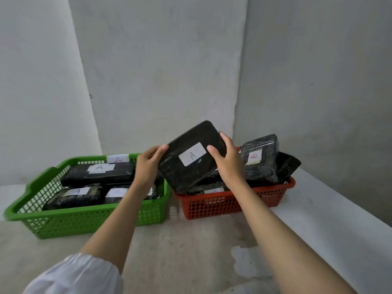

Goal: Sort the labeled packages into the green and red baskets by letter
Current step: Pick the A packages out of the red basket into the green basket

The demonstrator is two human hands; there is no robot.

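A flat black package with a white label "A" [192,155] is held tilted in the air above the gap between the two baskets. My left hand [148,164] grips its left edge and my right hand [228,160] grips its right edge. The green basket [70,219] on the left holds several black packages labeled "A" [99,172] and carries an "A" tag on its back rim. The red basket [229,204] on the right holds black packages, one upright with a red "B" label [259,160].
Both baskets stand on a pale concrete floor against grey walls. A raised white ledge [339,204] runs along the right side behind the red basket. Bare floor lies in front of the baskets.
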